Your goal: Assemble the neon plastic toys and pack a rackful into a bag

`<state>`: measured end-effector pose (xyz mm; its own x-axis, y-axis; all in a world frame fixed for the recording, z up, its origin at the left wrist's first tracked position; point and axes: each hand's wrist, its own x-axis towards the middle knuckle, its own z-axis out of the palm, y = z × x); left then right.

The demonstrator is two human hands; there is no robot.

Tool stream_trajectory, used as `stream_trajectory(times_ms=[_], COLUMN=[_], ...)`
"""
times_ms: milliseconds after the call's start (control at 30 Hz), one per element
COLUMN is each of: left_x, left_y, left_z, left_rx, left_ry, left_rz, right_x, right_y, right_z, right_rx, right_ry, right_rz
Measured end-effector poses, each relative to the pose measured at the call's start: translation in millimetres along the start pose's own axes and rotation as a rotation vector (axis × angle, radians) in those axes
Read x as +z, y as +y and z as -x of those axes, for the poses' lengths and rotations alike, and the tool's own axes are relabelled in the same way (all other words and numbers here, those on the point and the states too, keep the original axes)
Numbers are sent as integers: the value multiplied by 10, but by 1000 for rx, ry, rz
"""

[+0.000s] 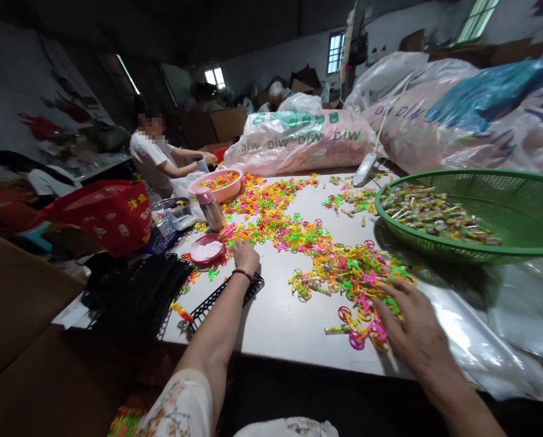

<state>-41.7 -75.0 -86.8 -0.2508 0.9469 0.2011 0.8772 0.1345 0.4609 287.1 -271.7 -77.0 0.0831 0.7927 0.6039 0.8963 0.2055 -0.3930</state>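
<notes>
My left hand [246,257], with a dark bead bracelet at its wrist, reaches over the near edge of the colourful plastic toy pieces [275,221]. Its fingers are curled together, and whatever they may hold is hidden. Below that forearm lies a black slotted plastic tray [216,297], partly covered by the arm. On the right, my right hand [412,325] rests with fingers spread on a heap of wheel-shaped toy pieces [348,264]. A small wrapped tube [337,331] lies at the heap's near edge. Left of my left hand sits a red basket [206,258] with white contents.
A green basket [453,249] of wrapped tubes stands at right, above clear plastic sheets [462,328]. Black trays [139,291] are stacked at left, near a flask [210,209] and a pink basin [228,191]. Big bags [298,142] line the back; a co-worker [150,152] works at far left.
</notes>
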Motion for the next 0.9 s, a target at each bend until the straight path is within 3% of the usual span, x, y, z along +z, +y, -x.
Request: stream_trajectory(times_ms=[200, 433, 567, 700, 800, 900], left_x=[64, 52, 60, 47, 12, -52], left_y=[-52, -14, 71, 195, 283, 312], left_z=[-183, -92, 5, 90, 231, 484], left_rx=[60, 170, 71, -131, -277, -336], left_ry=[-71, -205, -151, -86, -125, -219], left_rz=[-52, 173, 397, 712, 1003, 1249], right_x=[195, 284, 281, 252, 271, 362], right_y=[-414, -812, -916, -823, -691, -586], right_z=[226, 220, 182, -60, -380, -685], right_rx=[58, -63, -135, -211, -217, -218], right_ry=[-253, -433, -512, -491, -492, -492], right_rz=[-267, -264, -228, -138, -2, 165])
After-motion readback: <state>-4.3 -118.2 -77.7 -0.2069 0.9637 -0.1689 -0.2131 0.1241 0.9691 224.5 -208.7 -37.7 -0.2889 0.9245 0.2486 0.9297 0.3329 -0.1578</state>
